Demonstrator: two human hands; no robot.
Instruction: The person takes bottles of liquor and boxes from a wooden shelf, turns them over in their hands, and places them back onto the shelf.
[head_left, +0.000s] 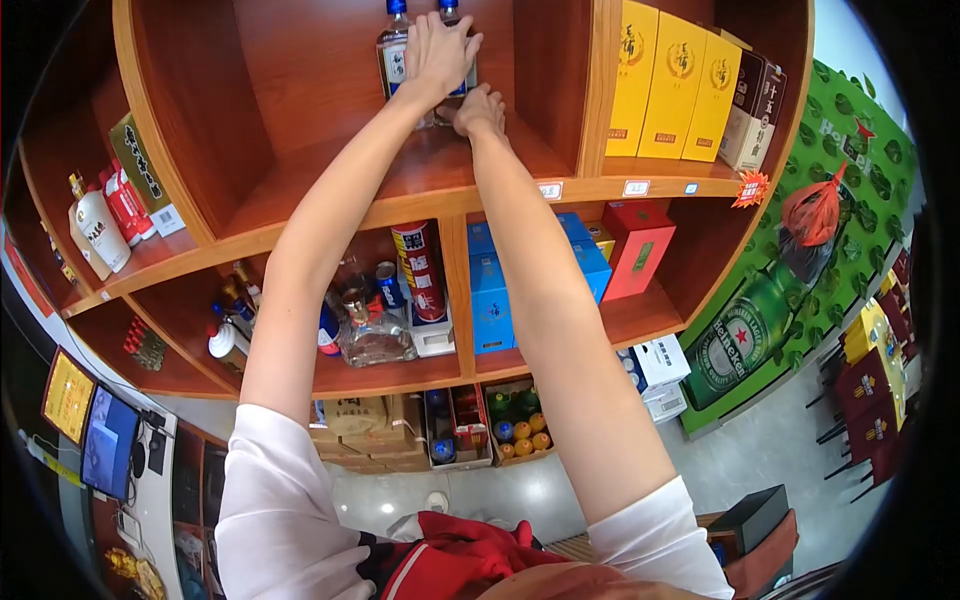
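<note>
Two clear glass bottles with blue caps stand side by side in the upper middle compartment. The left bottle [393, 58] shows a white label. The right bottle [449, 8] is mostly covered by my hands, with its cap showing above. My left hand [438, 58] lies across the front of the right bottle, thumb to its right side and fingers towards the gap between the bottles. Lower down, my right hand [478, 112] curls around the right bottle's base. The contact of the fingertips with the glass is hidden.
Yellow boxes [675, 85] fill the compartment at right. Below are blue boxes [492, 300], a red box [638, 250] and a round glass decanter [375, 335]. A white bottle [98, 228] stands at left. The wooden shelf edge [400, 213] runs under my forearms.
</note>
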